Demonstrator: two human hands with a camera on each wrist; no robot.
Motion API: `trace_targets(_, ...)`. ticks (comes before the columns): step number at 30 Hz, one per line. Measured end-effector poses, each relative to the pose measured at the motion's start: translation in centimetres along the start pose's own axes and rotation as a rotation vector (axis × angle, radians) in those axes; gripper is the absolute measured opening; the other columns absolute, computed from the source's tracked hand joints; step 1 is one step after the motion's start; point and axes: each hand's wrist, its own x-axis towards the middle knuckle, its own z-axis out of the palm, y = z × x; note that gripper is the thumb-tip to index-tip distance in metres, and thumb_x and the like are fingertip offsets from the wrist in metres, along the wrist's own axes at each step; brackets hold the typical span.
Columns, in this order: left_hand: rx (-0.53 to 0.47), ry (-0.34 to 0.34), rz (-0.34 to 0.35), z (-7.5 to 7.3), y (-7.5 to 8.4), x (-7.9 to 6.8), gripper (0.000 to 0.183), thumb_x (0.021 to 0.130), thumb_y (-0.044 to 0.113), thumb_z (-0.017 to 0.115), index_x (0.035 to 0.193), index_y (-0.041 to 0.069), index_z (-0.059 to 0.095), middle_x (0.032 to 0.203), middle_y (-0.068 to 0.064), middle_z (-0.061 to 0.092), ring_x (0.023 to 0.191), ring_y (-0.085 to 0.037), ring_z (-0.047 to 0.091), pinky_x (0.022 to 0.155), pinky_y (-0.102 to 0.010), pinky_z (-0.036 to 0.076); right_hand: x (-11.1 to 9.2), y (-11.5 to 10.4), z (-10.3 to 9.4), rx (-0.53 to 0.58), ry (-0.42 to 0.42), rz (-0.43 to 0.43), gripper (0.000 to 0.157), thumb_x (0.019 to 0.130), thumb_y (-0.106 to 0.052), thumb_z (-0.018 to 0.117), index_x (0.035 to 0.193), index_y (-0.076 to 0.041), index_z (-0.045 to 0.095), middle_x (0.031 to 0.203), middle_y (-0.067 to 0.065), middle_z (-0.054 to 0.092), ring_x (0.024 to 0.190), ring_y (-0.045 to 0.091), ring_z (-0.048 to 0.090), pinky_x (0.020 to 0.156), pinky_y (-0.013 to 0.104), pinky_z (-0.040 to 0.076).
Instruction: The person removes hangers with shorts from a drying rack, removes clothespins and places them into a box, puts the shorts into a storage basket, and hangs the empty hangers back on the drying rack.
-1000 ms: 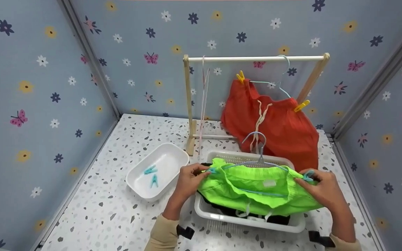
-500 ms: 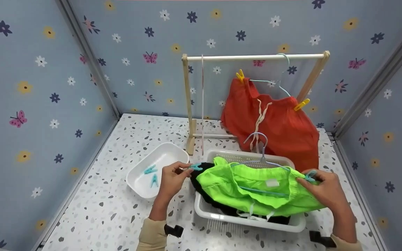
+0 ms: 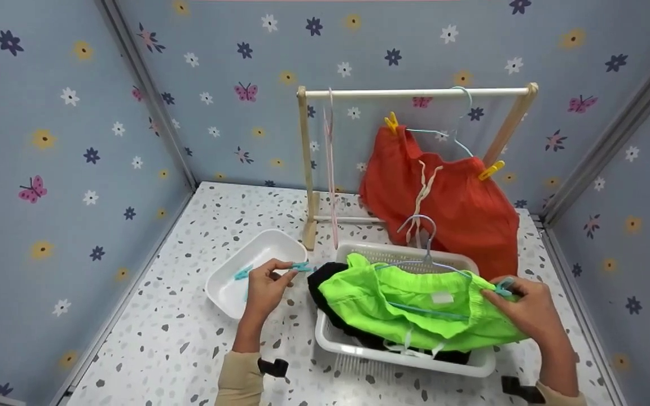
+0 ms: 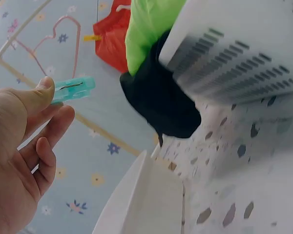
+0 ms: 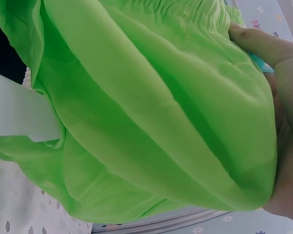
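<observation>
Between thumb and fingers my left hand [image 3: 267, 286] pinches a teal clothespin [image 4: 74, 89], held between the white tray and the basket and apart from the cloth. At the basket's right side my right hand [image 3: 528, 307] grips the waistband edge of bright green shorts [image 3: 392, 321], where another teal clothespin [image 3: 504, 286] sits at the fingers. A blue wire hanger [image 3: 427, 256] lies inside the waistband, its hook standing up. The shorts lie over a white basket [image 3: 353, 352] with black cloth [image 3: 325, 277] under them.
A white tray [image 3: 220, 301] at the left holds teal clothespins, partly behind my left hand. Behind the basket stands a wooden rack [image 3: 359, 94], with red shorts [image 3: 443, 197] on a hanger with yellow clothespins and a pink hanger [image 3: 332, 169]. Patterned panels enclose the table.
My left hand has come away from the green shorts' left corner with the teal clothespin and moved left toward the tray. The right hand stays at its corner. The pink hanger swings slightly.
</observation>
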Motion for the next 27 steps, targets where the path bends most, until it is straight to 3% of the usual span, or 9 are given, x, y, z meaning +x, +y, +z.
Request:
trace_targets(4,0.009,0.055,-0.008,-0.9,-1.9,0.2,0.013,0.075,0.002,0.068,0.087,-0.001,0.064,0.087,-0.013,0.064,0.049,-0.031,0.057,0.046,-0.033,0.048,0.0,0.1,0.0,0.004,-0.008,0.003,0.016,0.070,-0.019,0.075,0.083,-0.019,0.066,0.064,-0.008,0.058,0.051,0.007,0.047,0.048,0.018,0.036)
trace_targets(9,0.060,0.087,-0.067,-1.8,-3.9,0.1,0.018,0.074,0.011,0.070,0.090,0.004,0.064,0.087,-0.006,0.063,0.049,-0.027,0.057,0.048,-0.033,0.049,-0.3,0.1,0.0,-0.009,-0.011,0.039,0.016,0.070,-0.021,0.075,0.083,-0.019,0.066,0.065,-0.008,0.059,0.052,0.008,0.048,0.048,0.018,0.037)
trace_targets(18,0.364,0.114,-0.115,-2.6,-4.8,0.3,0.022,0.075,0.020,0.071,0.095,0.013,0.063,0.087,0.008,0.063,0.048,-0.006,0.055,0.041,-0.024,0.042,-0.4,0.2,-0.1,-0.003,-0.007,0.067,0.015,0.071,-0.023,0.074,0.083,-0.020,0.066,0.064,-0.007,0.059,0.051,0.008,0.047,0.048,0.019,0.037)
trace_targets(21,0.410,0.125,-0.120,-2.9,-5.0,0.4,0.027,0.075,0.019,0.070,0.100,0.011,0.064,0.090,0.007,0.063,0.052,-0.005,0.056,0.043,-0.026,0.043,-0.5,0.3,0.0,0.003,-0.006,0.063,0.015,0.071,-0.022,0.074,0.083,-0.020,0.066,0.064,-0.007,0.059,0.050,0.008,0.047,0.048,0.019,0.037)
trace_targets(27,0.452,0.111,-0.128,-3.4,-5.6,0.2,0.031,0.079,0.014,0.067,0.109,0.010,0.060,0.095,0.001,0.059,0.073,-0.011,0.057,0.061,-0.029,0.047,-0.6,0.1,0.3,0.005,-0.009,0.069,0.015,0.071,-0.023,0.074,0.083,-0.020,0.065,0.064,-0.007,0.058,0.050,0.008,0.046,0.049,0.019,0.037)
